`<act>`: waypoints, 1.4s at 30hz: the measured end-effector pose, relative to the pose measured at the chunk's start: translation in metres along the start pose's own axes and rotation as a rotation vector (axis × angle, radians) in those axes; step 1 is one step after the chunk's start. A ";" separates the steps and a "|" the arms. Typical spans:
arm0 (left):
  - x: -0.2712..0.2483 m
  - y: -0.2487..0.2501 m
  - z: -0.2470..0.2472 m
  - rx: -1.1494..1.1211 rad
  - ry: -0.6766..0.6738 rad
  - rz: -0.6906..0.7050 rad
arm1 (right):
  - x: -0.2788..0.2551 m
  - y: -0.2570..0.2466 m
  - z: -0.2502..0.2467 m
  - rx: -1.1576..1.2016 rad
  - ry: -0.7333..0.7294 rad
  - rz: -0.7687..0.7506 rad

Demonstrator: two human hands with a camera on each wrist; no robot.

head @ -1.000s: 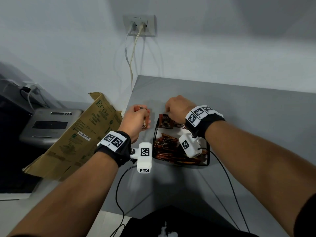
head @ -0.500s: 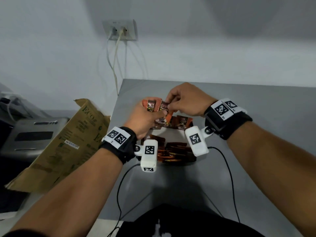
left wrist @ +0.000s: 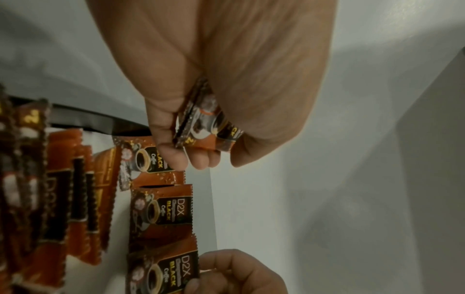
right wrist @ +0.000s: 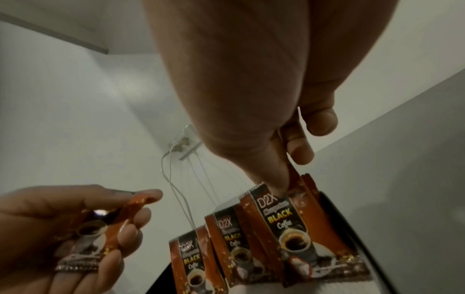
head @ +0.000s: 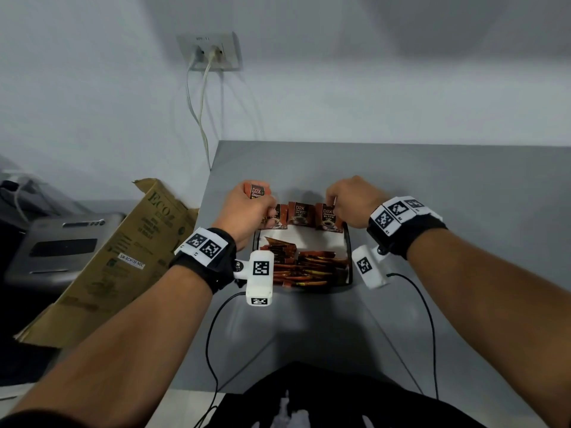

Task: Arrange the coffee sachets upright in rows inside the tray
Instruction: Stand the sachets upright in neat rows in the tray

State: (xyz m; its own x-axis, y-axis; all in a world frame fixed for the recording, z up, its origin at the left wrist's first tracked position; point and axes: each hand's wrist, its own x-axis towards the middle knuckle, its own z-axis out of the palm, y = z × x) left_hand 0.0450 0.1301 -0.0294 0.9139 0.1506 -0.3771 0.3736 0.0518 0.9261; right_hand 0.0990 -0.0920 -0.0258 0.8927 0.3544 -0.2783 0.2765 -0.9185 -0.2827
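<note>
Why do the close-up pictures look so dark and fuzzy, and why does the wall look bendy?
Head view: bright and fairly sharp, though the wide lens bows the table edge and wall; a soft shadow lies near the tray. Left wrist view: dim and grainy, and the left hand is blurred because it is so close. Right wrist view: dim too, with a small glare spot on the sachet that the left hand holds.

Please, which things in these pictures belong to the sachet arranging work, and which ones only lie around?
Belong to the job:
- black tray
- upright sachets
- loose sachets
- held sachets
- left hand
- right hand

Just lying about:
- cardboard box
- wall socket
- grey device
</note>
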 end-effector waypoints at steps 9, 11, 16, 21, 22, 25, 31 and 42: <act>0.000 -0.001 0.002 0.021 0.003 -0.012 | 0.001 0.003 0.013 -0.008 0.041 0.034; -0.001 -0.002 0.003 0.026 0.004 -0.012 | 0.002 0.004 0.014 -0.012 0.055 0.031; -0.003 0.000 0.006 0.021 0.008 -0.011 | 0.003 0.007 0.015 -0.029 0.103 0.003; -0.009 0.006 0.007 -0.049 -0.039 -0.022 | -0.001 0.002 -0.005 0.097 0.231 -0.046; -0.010 0.007 0.009 -0.042 -0.067 -0.006 | -0.003 -0.002 -0.011 0.152 0.265 -0.061; -0.015 0.011 0.015 -0.032 -0.149 0.066 | -0.012 -0.026 -0.032 0.354 0.281 -0.133; -0.023 0.017 0.021 -0.061 -0.195 0.156 | -0.012 -0.055 -0.044 0.468 0.220 -0.187; -0.004 -0.004 -0.016 0.056 0.123 0.071 | 0.015 -0.046 0.009 0.121 0.033 -0.114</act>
State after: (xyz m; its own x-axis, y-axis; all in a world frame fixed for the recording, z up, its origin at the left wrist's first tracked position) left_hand 0.0376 0.1455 -0.0318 0.9133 0.2717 -0.3035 0.3200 -0.0176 0.9473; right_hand 0.0966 -0.0424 -0.0249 0.8700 0.4469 -0.2084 0.3333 -0.8444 -0.4194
